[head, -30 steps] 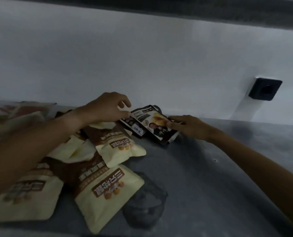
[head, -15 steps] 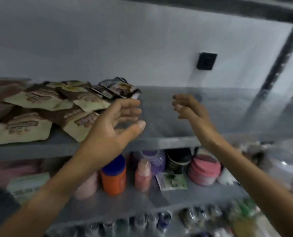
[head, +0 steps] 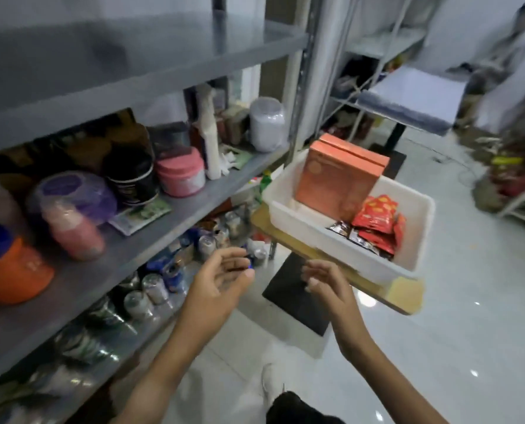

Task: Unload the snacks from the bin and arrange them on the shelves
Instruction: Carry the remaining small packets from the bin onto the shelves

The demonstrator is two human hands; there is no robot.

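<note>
1. The left hand (head: 221,280) is up in the air with nothing in it. Its fingers are loose and a little bent.
2. The right hand (head: 325,284) is just beside it, also holding nothing. Its fingers are loose too. The two hands are near each other but do not touch.
3. The white bin (head: 304,226) sits on a small wooden table (head: 405,293), up and to the right of the hands.
4. Inside the bin stand two orange boxes (head: 337,179), one right behind the other.
5. Red snack packets (head: 376,214) lean at the right end of the bin. Dark snack packets (head: 345,231) lie just beside them, against the near wall.
6. The gray metal shelves (head: 151,228) are on the left.
7. On the middle shelf sit a pink tub (head: 180,175), a black cup (head: 131,179), a pink bottle (head: 73,231) and an orange jar with a blue lid (head: 10,270).
8. Shiny cans (head: 151,290) fill the shelf below.
9. Another person (head: 512,35) is far back on the right, too blurry to tell more.
</note>
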